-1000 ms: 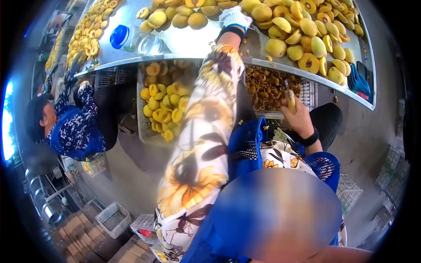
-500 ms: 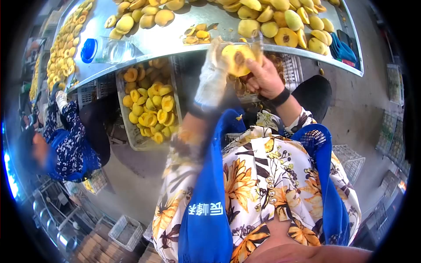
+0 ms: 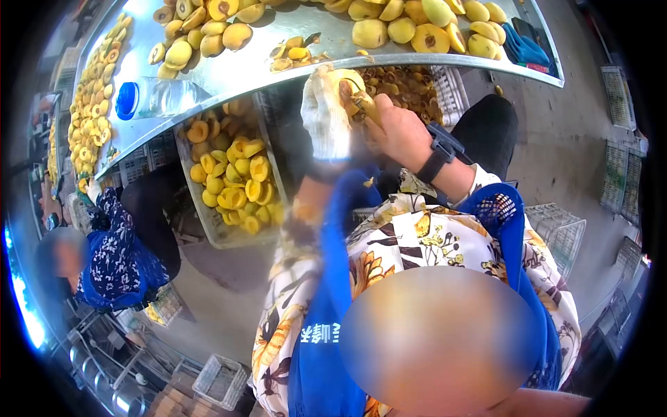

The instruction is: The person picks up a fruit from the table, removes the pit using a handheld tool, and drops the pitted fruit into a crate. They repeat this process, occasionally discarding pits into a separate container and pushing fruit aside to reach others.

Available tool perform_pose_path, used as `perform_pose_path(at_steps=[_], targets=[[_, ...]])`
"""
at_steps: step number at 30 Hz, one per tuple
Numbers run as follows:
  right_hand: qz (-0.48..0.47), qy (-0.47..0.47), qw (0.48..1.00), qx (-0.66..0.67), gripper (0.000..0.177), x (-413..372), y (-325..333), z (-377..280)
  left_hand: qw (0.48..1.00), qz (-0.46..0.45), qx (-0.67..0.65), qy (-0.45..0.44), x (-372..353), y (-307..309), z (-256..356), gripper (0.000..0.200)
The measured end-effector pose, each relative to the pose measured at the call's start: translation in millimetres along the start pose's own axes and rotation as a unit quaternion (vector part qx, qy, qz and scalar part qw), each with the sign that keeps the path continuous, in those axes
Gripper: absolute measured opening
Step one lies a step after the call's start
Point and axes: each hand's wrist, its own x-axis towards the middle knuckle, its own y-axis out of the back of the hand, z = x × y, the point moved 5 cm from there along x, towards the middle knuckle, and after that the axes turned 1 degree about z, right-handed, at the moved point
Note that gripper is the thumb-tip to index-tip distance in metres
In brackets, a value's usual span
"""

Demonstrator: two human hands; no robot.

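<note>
My left hand (image 3: 325, 115), in a white glove, is closed around a yellow peach half (image 3: 346, 83) beyond the table's near edge. My bare right hand (image 3: 403, 133) has its fingers closed at the fruit's right side, on a narrow yellow-brown item (image 3: 365, 105) touching the fruit. Whether that item is a tool or a piece of fruit is unclear. Below both hands, a crate (image 3: 451, 94) holds many brown-yellow pieces. On the metal table (image 3: 260, 73) lies a small heap of fruit scraps (image 3: 295, 53).
Peach piles (image 3: 431, 38) lie on the table, with a clear blue-capped bottle (image 3: 163, 97) and a blue cloth (image 3: 522, 48). A crate of peach halves (image 3: 233, 240) stands at lower left. A co-worker (image 3: 118, 257) sits farther left; empty crates (image 3: 556, 226) stand right.
The view has shifted slightly. My hands have moved down and left with the fruit, which has turned so its cut face shows less. The co-worker's arm has moved.
</note>
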Motion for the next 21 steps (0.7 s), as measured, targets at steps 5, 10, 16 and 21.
perform_pose_path(at_steps=[5,10,16,21], targets=[[-0.05,0.014,0.999,-0.008,0.028,-3.2,-6.5,2.1,0.985,-0.026,-0.074,0.155,7.8,2.5,-14.6,0.034],[-0.07,0.046,0.995,0.052,0.027,0.3,-12.5,17.3,0.915,-0.203,-0.112,0.331,16.7,-1.5,-26.9,0.036],[-0.16,-0.142,0.935,0.284,0.018,-7.5,-9.9,-4.4,0.961,-0.057,-0.157,0.22,-4.1,-5.6,-17.5,0.037],[-0.145,-0.14,0.929,0.312,0.018,-13.0,-26.9,-0.5,0.913,-0.061,-0.262,0.308,2.2,-4.6,-60.9,0.03]])
